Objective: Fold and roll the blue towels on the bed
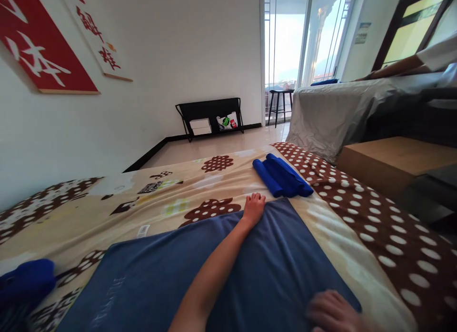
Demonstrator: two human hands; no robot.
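Observation:
A dark blue towel (153, 275) with faint lettering is spread out over a patterned blanket (135, 203). My left hand (254, 208) rests at the towel's far edge. Its fingers are slightly apart and reach just past that edge onto the blanket. Low on the right, my right hand (333, 310) is smeared by motion over the towel's near right part, so its fingers are unclear. Beyond the towel's far right corner lies a loosely folded bright blue cloth (282, 176).
A bright blue item (26, 279) lies at the left edge. A wooden box (400, 153) stands right of the bed. Behind it, a person's arm (392, 67) rests on a table with a grey cover (324, 113). A black rack (210, 108) and a stool (282, 96) stand farther back.

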